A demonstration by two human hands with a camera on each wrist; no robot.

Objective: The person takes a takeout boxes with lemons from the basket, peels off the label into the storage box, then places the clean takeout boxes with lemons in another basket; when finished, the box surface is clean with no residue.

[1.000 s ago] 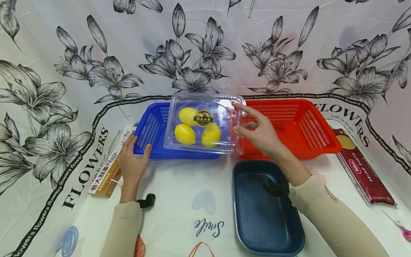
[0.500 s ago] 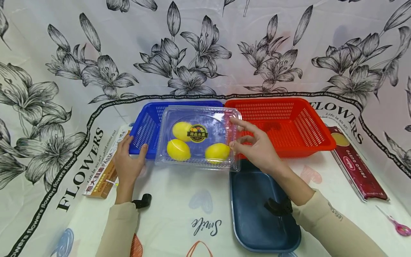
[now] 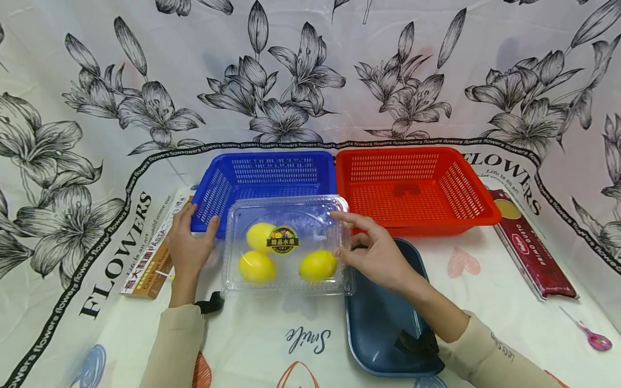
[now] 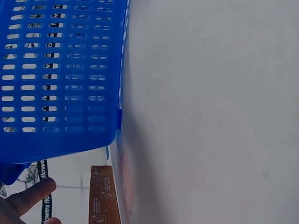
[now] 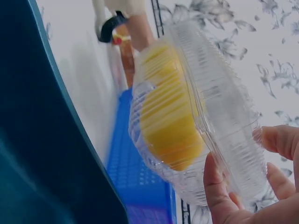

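Note:
In the head view, my right hand point(image 3: 375, 253) pinches the right side of a clear plastic fruit box point(image 3: 312, 215), thumb below and index finger toward the top edge. The right wrist view shows the box point(image 5: 219, 107) tilted between thumb and fingers. Inside the lidded box are three yellow lemons point(image 3: 317, 265), under a black label point(image 3: 283, 240). The box hangs in front of the blue basket point(image 3: 281, 157), overlapping its front edge. My left hand point(image 3: 190, 245) is at that basket's front left corner, fingers and thumb spread; its fingertips show just off the basket in the left wrist view.
A red basket point(image 3: 412, 215) stands right of the blue one. A dark blue tray point(image 3: 383, 323) lies below my right forearm. A brown pasta box point(image 3: 145, 280) lies at left; a dark red packet point(image 3: 533, 248) and pink scissors point(image 3: 597, 340) lie at right.
My right hand has brought the fruit box down and toward me, from over the blue basket to in front of it. One lemon has rolled rightward inside. My left hand stays by the basket corner.

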